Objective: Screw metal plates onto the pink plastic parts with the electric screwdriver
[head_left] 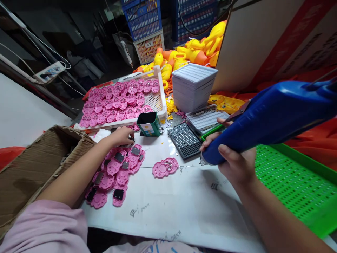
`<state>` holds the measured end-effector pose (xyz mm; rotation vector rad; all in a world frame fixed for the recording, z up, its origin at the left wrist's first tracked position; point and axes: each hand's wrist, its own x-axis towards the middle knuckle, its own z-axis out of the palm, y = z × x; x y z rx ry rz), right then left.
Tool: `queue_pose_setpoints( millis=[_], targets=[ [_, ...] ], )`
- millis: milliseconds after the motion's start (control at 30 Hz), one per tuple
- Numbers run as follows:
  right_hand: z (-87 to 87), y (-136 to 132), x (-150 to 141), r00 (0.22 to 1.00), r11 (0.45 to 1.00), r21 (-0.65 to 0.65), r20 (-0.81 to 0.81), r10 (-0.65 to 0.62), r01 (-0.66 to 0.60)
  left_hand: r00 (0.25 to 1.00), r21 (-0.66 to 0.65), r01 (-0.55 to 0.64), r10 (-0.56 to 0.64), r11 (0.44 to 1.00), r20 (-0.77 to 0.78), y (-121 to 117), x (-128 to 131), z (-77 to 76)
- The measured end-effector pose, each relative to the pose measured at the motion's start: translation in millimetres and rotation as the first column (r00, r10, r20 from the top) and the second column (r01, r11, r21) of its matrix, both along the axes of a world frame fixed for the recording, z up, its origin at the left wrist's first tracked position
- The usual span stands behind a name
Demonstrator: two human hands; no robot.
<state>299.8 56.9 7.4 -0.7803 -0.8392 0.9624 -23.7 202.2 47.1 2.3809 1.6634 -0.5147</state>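
My right hand (238,161) is wrapped round a blue electric screwdriver (263,119), its tip pointing down and left over the white work surface. My left hand (123,136) is at the far end of a pile of pink plastic toy panels (122,175), several with black or grey squares on them. Its fingers are closed at a small black piece (132,139), mostly hidden by the fingertips. A single pink panel (165,167) lies flat between my hands, with a shiny part at its right end.
A white crate (163,105) holds rows of pink panels behind a green tin (149,124). A black perforated screw tray (185,140), stacked white trays (193,88) and a green basket (297,189) stand to the right. An open cardboard box (50,147) is at left.
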Motion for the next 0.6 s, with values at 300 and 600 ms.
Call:
queue_pose_setpoints(
  millis=[300,600],
  targets=[
    [-6.2,-1.3,-0.5,0.999,0.999,0.022,-0.027,0.028,-0.027,0.675,0.077,-0.112,0.019,0.991,0.738,-56.9,19.8,3.4],
    [4.3,-4.2,-0.8,0.999,0.999,0.002,0.006,0.043,-0.043,-0.041,-0.317,-0.066,0.315,0.946,0.948,-125.1,52.6,-8.4]
  ],
)
